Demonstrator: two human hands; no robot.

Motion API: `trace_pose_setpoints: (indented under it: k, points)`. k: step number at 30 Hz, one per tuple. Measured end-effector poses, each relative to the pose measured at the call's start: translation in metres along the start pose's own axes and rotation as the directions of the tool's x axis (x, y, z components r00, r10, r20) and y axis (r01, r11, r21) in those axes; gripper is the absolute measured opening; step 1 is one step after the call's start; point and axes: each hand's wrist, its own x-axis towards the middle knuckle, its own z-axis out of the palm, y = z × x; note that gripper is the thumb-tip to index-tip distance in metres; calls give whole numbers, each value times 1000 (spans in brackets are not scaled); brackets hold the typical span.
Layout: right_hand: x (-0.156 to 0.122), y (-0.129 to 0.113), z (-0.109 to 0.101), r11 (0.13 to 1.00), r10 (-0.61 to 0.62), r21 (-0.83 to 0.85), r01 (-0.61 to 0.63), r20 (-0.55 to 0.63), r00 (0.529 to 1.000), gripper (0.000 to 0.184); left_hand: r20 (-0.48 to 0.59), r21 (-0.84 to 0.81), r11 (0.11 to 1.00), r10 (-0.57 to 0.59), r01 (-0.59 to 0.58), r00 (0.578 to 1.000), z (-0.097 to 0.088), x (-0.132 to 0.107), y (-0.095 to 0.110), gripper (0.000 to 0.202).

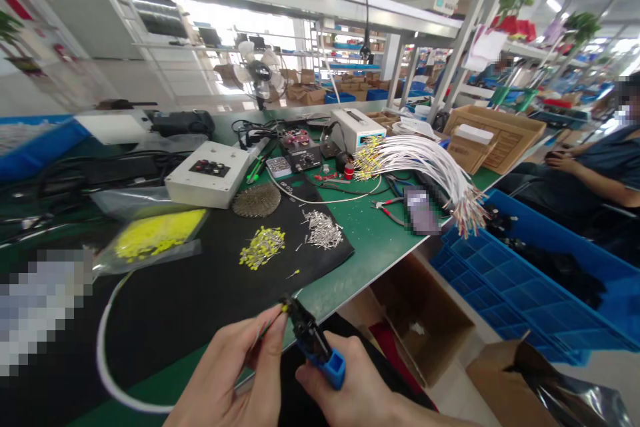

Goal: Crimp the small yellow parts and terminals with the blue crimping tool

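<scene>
Between the thumb and fingers of my left hand (240, 367) is the stripped end of a white cable (103, 340), with a yellow ferrule (285, 308) at the wire tip. The cable loops out to the left across the black mat. My right hand (350, 373) is wrapped round the blue handles of a crimping tool (313, 337). Its black jaws sit at the yellow ferrule; whether they are closed on it I cannot tell. Beyond my hands lie a pile of yellow ferrules (263, 247), a lone ferrule (295, 273) and a pile of bare metal pins (323, 230).
A bag of yellow pieces (155, 233) and a grey control box (207, 173) stand left. A bundle of white cables (420, 157) lies at right, near red-handled cutters (390, 210). Blue crates (525, 293) and a cardboard box (425, 310) are beyond the table edge. A person (595, 167) sits far right.
</scene>
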Motion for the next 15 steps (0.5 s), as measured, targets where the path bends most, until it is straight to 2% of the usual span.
trace_pose_setpoints:
  k: [3, 6, 10, 15]
  points:
    - [-9, 3, 2, 995, 65, 80, -67, 28, 998, 33, 102, 62, 994, 79, -86, 992, -11, 4, 7, 13]
    - [-17, 3, 3, 974, 135, 169, -151, 101, 986, 43, 101, 15, 992, 125, -127, 987, -15, 5, 13, 6]
    - [-24, -4, 3, 931, 205, 258, -256, 208, 956, 53, 93, -38, 991, 131, -128, 987, -15, 5, 17, 14]
    - [-27, -11, 0, 885, 214, 327, -331, 347, 913, 57, 91, -69, 991, 122, -116, 988, -18, 5, 18, 18]
